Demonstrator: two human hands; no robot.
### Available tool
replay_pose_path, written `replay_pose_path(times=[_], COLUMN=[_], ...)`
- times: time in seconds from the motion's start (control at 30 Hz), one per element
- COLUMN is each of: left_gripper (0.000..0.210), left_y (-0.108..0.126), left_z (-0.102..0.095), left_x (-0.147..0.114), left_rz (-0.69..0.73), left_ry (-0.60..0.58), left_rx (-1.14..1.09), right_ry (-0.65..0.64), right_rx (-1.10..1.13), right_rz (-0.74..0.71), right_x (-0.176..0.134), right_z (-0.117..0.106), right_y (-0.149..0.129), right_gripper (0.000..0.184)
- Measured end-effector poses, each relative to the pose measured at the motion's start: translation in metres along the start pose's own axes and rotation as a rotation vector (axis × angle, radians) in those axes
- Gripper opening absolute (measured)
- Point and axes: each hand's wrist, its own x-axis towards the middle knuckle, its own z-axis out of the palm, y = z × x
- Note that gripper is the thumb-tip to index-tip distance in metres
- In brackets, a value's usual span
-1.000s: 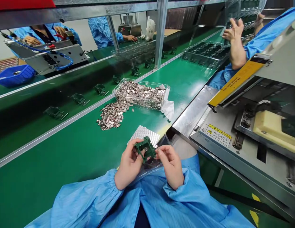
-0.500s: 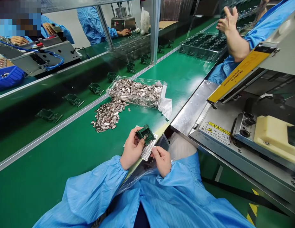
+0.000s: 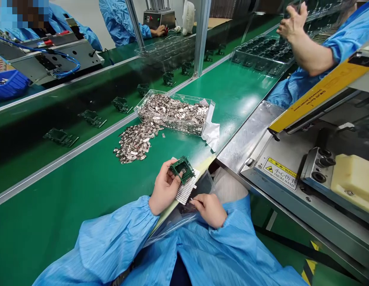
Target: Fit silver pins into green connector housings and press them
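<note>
A dark green plastic frame [image 3: 183, 170] is gripped in my left hand [image 3: 163, 187], with the thumb pressed into its opening. Under it lies a sheet of small silvery pieces in rows [image 3: 184, 194], at the bench edge; whether my left fingers also hold it is hidden. My right hand [image 3: 210, 209] is just to the right of the sheet, thumb and forefinger pinched on a tiny pale piece too small to name. Below both hands, a clear plastic bag [image 3: 175, 223] hangs over my lap.
A clear tray [image 3: 208, 115] full of small metal pieces stands ahead, with a loose metal pile [image 3: 132, 145] beside it. Several green frames [image 3: 92, 118] sit along the belt behind. At right is a machine with a warning label [image 3: 282, 173]. A co-worker's hand [image 3: 294, 24] is at upper right.
My right hand has moved a little right and down, away from the sheet, and a pale bit shows at its fingertips. My left hand keeps the green frame nearly in place. The view has shifted slightly.
</note>
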Motion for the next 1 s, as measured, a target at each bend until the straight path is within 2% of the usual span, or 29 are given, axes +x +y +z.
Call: replay_pose_path(times=[0.1, 0.2, 0.33, 0.47, 0.63, 0.77, 0.87, 1.0], left_gripper=[0.039, 0.037, 0.038, 0.035, 0.033, 0.030, 0.028, 0.028], left_y=[0.001, 0.001, 0.002, 0.003, 0.004, 0.005, 0.003, 0.000], left_z=[0.000, -0.001, -0.002, -0.003, -0.002, -0.001, -0.002, -0.005], left_x=[-0.003, -0.006, -0.007, -0.009, -0.012, -0.013, -0.014, -0.014], left_rz=[0.004, 0.018, 0.044, 0.082, 0.106, 0.114, 0.104, 0.102], left_ry=[-0.026, -0.058, -0.108, -0.144, -0.160, -0.141, -0.141, -0.172], left_rx=[-0.019, -0.006, 0.009, 0.002, 0.042, 0.112, 0.150, 0.133], right_ry=[0.076, 0.191, 0.322, 0.433, 0.479, 0.502, 0.488, 0.409], right_rx=[-0.038, -0.004, -0.012, -0.060, -0.103, -0.045, 0.082, 0.375], right_rz=[-0.018, -0.148, -0.305, -0.329, -0.299, -0.226, -0.115, 0.048], right_x=[0.001, 0.011, 0.028, 0.038, 0.040, 0.039, 0.041, 0.044], right_z=[-0.023, -0.034, -0.025, -0.011, -0.003, 0.001, 0.004, 0.004], right_y=[-0.024, -0.051, -0.068, -0.067, -0.066, -0.066, -0.064, -0.061], right_gripper=[0.019, 0.017, 0.014, 0.010, 0.005, 0.008, 0.018, 0.031])
